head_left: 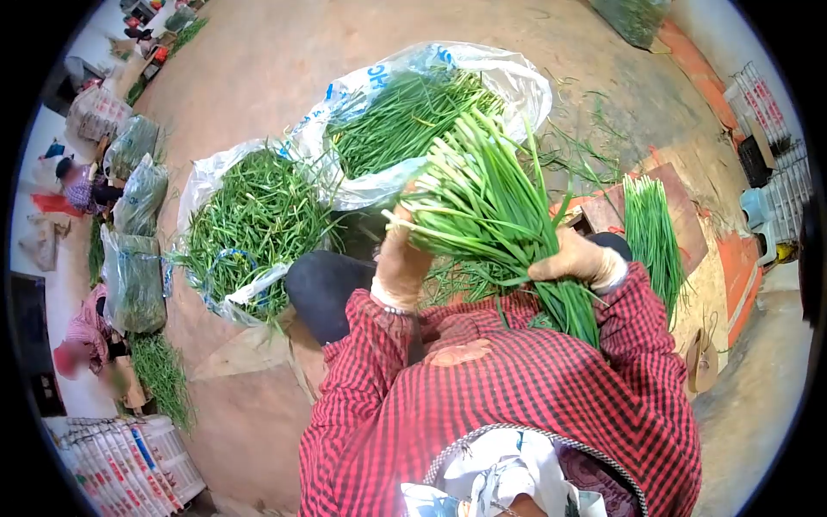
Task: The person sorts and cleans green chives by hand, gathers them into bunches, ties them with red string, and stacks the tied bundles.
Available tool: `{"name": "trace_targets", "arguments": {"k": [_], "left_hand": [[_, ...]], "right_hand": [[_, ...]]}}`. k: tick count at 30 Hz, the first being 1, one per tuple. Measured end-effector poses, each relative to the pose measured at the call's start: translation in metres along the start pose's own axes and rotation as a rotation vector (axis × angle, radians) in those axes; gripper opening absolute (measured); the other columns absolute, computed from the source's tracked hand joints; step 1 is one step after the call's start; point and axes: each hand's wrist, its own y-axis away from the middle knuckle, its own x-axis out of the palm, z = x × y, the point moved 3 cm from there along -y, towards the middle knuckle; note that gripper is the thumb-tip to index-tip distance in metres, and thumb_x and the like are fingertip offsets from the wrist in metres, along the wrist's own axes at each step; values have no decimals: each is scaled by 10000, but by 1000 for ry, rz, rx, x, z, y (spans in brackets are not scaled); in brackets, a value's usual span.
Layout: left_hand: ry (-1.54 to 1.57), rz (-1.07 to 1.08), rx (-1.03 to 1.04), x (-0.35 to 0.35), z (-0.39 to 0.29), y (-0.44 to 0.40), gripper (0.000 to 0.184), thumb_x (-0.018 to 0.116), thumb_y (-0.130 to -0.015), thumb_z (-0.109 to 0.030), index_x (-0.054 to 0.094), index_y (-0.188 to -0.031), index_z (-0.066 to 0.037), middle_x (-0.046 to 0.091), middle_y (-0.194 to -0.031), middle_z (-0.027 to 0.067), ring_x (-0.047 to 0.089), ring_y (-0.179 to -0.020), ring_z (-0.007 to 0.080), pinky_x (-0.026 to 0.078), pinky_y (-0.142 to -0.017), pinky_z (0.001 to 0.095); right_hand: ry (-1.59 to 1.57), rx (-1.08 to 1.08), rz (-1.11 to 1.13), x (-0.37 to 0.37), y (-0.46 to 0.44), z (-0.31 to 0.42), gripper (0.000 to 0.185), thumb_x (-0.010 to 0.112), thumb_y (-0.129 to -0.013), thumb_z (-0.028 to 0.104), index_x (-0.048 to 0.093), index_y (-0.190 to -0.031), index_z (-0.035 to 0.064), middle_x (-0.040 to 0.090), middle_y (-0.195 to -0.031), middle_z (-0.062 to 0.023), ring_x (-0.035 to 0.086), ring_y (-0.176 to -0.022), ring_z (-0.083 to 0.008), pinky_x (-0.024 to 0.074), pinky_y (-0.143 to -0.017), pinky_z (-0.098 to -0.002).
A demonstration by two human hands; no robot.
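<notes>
A thick bunch of green chives point(491, 202) is held up in front of my chest, its pale stalk ends toward the upper left. Around its leafy lower part, my right hand point(573, 258) is closed, in a thin pale glove. My left hand point(403, 258), gloved too, is at the pale ends on the left side, gripping the bunch; its fingers are partly hidden by the stalks. To the right, a neat pile of chives point(652, 233) lies with its pale ends lined up on a board point(685, 207). More loose chives point(465, 284) show below the bunch, by my legs.
Ahead stands an open plastic bag point(527, 86) of chives; left of it, another bag point(202, 177) holds tangled greens. Loose scraps point(594, 155) litter the floor. At far left, people point(82, 185) sit beside filled bags point(133, 280). White crates point(129, 461) are at lower left.
</notes>
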Motion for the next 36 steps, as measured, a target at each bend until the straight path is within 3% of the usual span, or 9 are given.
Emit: {"name": "trace_targets", "arguments": {"k": [7, 12, 16, 22, 23, 24, 28, 31, 36], "left_hand": [[-816, -153, -25, 8, -23, -2, 506, 635, -901, -59, 460, -1374, -11, 620, -1129, 58, 598, -947, 119, 495, -819, 257], [-1689, 0, 445, 9, -33, -3, 209, 536, -928, -139, 590, -1124, -89, 658, -862, 174, 641, -796, 390, 503, -670, 425], [-1924, -47, 543, -1, -40, -6, 180, 501, -976, -187, 596, -1102, -100, 615, -683, 171, 616, -605, 365, 451, -525, 449], [-1937, -564, 606, -80, -124, -12, 210, 520, -989, -227, 639, -1083, -82, 677, -771, 88, 612, -596, 173, 472, -560, 298], [-1507, -706, 147, -93, -118, -7, 267, 565, -967, -250, 600, -1153, -61, 690, -942, 114, 655, -797, 181, 507, -716, 314], [-1494, -565, 277, -119, -107, -8, 465, 633, -924, -286, 480, -1309, -75, 632, -1156, 152, 624, -1038, 255, 494, -902, 356], [-552, -181, -196, -74, -13, 19, 840, 758, -819, -349, 307, -1460, -46, 395, -1449, 165, 394, -1333, 302, 333, -1100, 458], [-245, 78, -185, -27, 29, 26, 891, 752, -802, -420, 288, -1478, -68, 309, -1514, 154, 291, -1404, 310, 250, -1149, 477], [-149, 110, -189, -12, 27, 23, 878, 744, -806, -457, 307, -1482, -108, 391, -1481, 100, 394, -1353, 301, 304, -1134, 496]], "right_hand": [[-226, 34, 46, 28, 8, -32, 700, 760, -742, 179, 478, -1362, 19, 578, -1276, -75, 518, -1162, -186, 401, -1009, -346], [-154, 55, 57, 28, 14, -33, 652, 748, -750, 150, 501, -1338, 12, 604, -1232, -73, 541, -1108, -170, 427, -970, -333], [-156, 94, 62, 28, 23, -33, 629, 748, -760, 147, 514, -1327, 11, 596, -1249, -86, 534, -1129, -172, 418, -982, -335], [-187, 85, -35, 14, 53, -13, 850, 764, -740, 153, 337, -1463, 22, 472, -1419, -89, 444, -1283, -198, 324, -1091, -359], [-229, 55, -91, 11, 54, -8, 867, 760, -721, 131, 330, -1465, 23, 474, -1415, -89, 436, -1297, -201, 311, -1101, -358], [-174, 6, -144, 5, 54, -4, 857, 753, -722, 138, 334, -1460, 18, 476, -1412, -89, 455, -1274, -202, 316, -1096, -361], [-106, -27, -222, -6, 42, 11, 765, 739, -740, 179, 410, -1413, 23, 560, -1307, -72, 521, -1172, -191, 370, -1040, -362], [256, -149, -260, 22, 16, 15, 731, 713, -782, 261, 411, -1416, 60, 635, -1167, -101, 568, -1092, -173, 442, -969, -342], [941, 134, -378, 56, -2, -11, 1153, 748, -713, 492, 98, -1471, -86, 438, -1339, -307, 513, -1211, -408, 455, -994, -382]]}}
